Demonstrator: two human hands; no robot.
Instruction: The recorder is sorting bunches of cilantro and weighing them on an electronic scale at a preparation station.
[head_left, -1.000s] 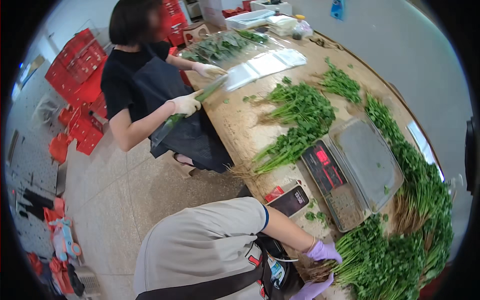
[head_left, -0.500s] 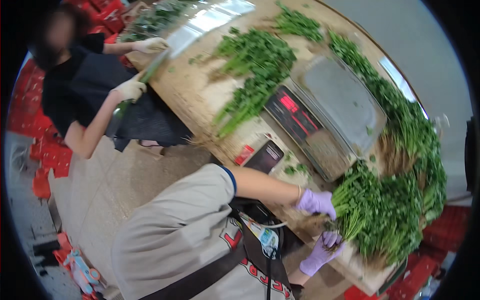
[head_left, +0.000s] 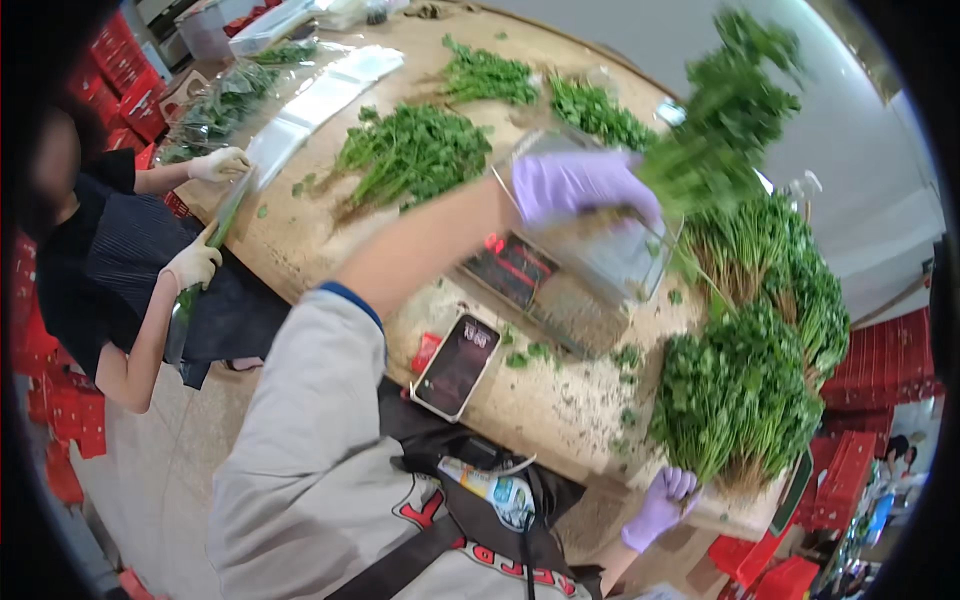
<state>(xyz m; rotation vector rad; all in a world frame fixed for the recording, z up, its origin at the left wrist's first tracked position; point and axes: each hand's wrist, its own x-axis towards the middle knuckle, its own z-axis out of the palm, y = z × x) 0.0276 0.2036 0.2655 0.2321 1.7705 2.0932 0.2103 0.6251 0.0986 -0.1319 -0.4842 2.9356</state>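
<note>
My left hand [head_left: 580, 190], in a purple glove, is closed round the root end of a bunch of coriander [head_left: 715, 130]. The bunch is lifted above the far side of the table, blurred, its leaves pointing up and away. Beneath that hand stands a digital scale [head_left: 580, 310] with a lit red display; hand and forearm hide part of its pan. My right hand [head_left: 662, 508], also purple-gloved, has its fingers curled at the near table edge, beside the roots of a coriander pile [head_left: 740, 390]. What it grips, if anything, is too small to make out.
A phone [head_left: 456, 367] and a red packet [head_left: 425, 352] lie near the front edge. More coriander [head_left: 415, 150] lies beyond the scale. At left, a person in white gloves [head_left: 195, 265] holds greens by plastic sleeves [head_left: 320, 95]. Red crates [head_left: 845, 480] stand at right.
My left hand has risen up and away from the pile, carrying a bunch over the scale. My right hand stays by the near edge. The view has shifted.
</note>
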